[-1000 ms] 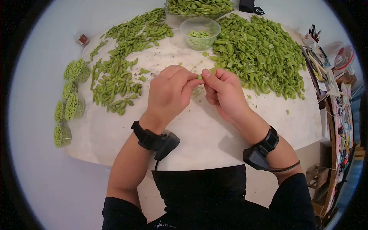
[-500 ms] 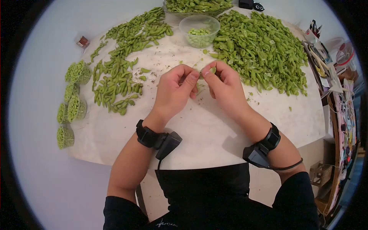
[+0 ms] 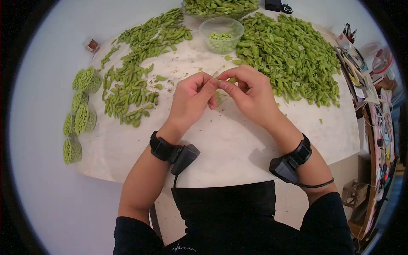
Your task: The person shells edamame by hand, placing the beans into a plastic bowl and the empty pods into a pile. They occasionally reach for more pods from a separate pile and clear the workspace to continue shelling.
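Both hands are raised over the near middle of the desk (image 3: pixel 212 157), fingertips brought together. Left hand (image 3: pixel 187 100): thumb and index finger closed in a pinch, remaining fingers loosely curled. Right hand (image 3: pixel 253 95): thumb and index finger nearly closed, a small green piece (image 3: pixel 232 80) showing between them. Whether it is a whole pod or part of one cannot be told; most of it is covered by the fingers. What is held by the left pinch cannot be made out.

Surroundings: unopened pods (image 3: pixel 127 91) are spread to the left, a heap of split pods (image 3: pixel 293 59) lies to the right, and a clear tub (image 3: pixel 233 26) with shelled beans stands beyond the hands, near the heap.

Handling notes (judgement): the piece is best steadied by the pads of one hand while pressure is applied by the other close to the seam. Force should be kept light and even, as a slick bean may shoot out or be bruised. Wrists are best held low, so that anything dropped lands close by.
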The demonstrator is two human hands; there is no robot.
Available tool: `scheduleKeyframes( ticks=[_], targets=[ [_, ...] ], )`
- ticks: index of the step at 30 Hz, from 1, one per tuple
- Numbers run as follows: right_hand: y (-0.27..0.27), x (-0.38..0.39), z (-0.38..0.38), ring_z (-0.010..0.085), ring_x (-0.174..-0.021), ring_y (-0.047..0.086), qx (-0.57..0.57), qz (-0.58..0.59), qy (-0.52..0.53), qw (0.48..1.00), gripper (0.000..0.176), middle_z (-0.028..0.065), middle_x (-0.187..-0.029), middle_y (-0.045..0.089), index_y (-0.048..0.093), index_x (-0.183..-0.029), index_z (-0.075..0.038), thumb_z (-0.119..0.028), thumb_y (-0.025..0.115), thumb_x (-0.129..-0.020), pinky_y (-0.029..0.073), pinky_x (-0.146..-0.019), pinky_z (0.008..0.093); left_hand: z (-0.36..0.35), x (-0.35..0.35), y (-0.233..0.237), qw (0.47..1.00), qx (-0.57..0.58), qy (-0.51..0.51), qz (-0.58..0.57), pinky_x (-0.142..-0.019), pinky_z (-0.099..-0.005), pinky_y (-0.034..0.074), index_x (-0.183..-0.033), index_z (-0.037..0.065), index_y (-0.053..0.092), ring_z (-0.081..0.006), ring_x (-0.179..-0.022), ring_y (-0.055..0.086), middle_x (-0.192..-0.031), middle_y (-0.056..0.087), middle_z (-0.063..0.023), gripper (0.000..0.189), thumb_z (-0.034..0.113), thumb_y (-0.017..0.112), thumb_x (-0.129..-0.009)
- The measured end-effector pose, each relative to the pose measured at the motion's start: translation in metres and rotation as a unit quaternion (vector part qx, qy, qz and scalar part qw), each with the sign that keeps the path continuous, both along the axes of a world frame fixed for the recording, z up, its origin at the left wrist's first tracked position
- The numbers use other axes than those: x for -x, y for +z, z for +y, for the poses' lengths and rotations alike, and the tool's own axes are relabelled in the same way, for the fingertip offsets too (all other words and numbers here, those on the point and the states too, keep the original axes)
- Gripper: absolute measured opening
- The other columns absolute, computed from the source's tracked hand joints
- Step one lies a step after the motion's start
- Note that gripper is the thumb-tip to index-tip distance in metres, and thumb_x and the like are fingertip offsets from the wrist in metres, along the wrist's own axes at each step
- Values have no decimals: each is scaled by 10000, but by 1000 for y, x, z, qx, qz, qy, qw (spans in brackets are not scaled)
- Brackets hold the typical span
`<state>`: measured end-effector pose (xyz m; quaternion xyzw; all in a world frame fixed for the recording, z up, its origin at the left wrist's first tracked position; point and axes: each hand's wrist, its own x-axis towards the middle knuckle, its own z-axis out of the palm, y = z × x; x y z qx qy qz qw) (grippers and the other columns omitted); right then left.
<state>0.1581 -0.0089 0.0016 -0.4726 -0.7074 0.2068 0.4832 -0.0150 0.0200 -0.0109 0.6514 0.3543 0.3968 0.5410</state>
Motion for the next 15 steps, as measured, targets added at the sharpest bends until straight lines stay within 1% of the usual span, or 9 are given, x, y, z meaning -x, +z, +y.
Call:
scheduleKeyframes(
  ticks=[3, 6, 9, 12, 15],
  targets=[
    [-9, 5, 4, 111, -531, 441, 42, 85, 9, 995, 121, 25, -665, 544, 665, -904, -39, -118, 655, -812, 368, -518, 267, -1, -3, -5, 1000, -2, 17, 8, -563, -225, 434, -909, 7, 560, -95, -572, 515, -658, 560, -24, 208, 196, 503, -976],
    [-2, 2, 2, 52, -562, 412, 203, 174, 30, 963, 112, -25, -670, 524, 660, -866, -39, -147, 646, -838, 341, -522, 229, -3, -5, -9, 999, -27, 18, 5, -560, -226, 438, -941, -2, 553, -89, -589, 514, -678, 558, -21, 177, 165, 502, -974],
    [-10, -1, 6, 20, -585, 410, 250, 238, 58, 937, 136, -44, -692, 525, 652, -875, -52, -185, 627, -863, 323, -515, 211, -6, -5, -8, 998, -48, 16, 29, -555, -222, 438, -949, -5, 542, -80, -606, 519, -691, 554, -19, 166, 150, 487, -976],
    [-12, 0, 7, 33, -598, 411, 283, 321, 81, 900, 161, -53, -695, 499, 620, -929, -74, -227, 603, -881, 312, -503, 215, -7, -6, -3, 999, -29, 19, 26, -542, -217, 435, -937, 0, 541, -73, -597, 515, -678, 547, -13, 157, 139, 480, -973],
    [-4, 4, 9, 72, -603, 399, 322, 484, 26, 813, 156, -34, -729, 470, 556, -942, -96, -241, 559, -886, 296, -481, 223, -6, -7, -4, 998, -27, 47, 22, -526, -210, 427, -922, -2, 549, -64, -582, 511, -655, 542, -7, 160, 142, 492, -963]
  ],
)
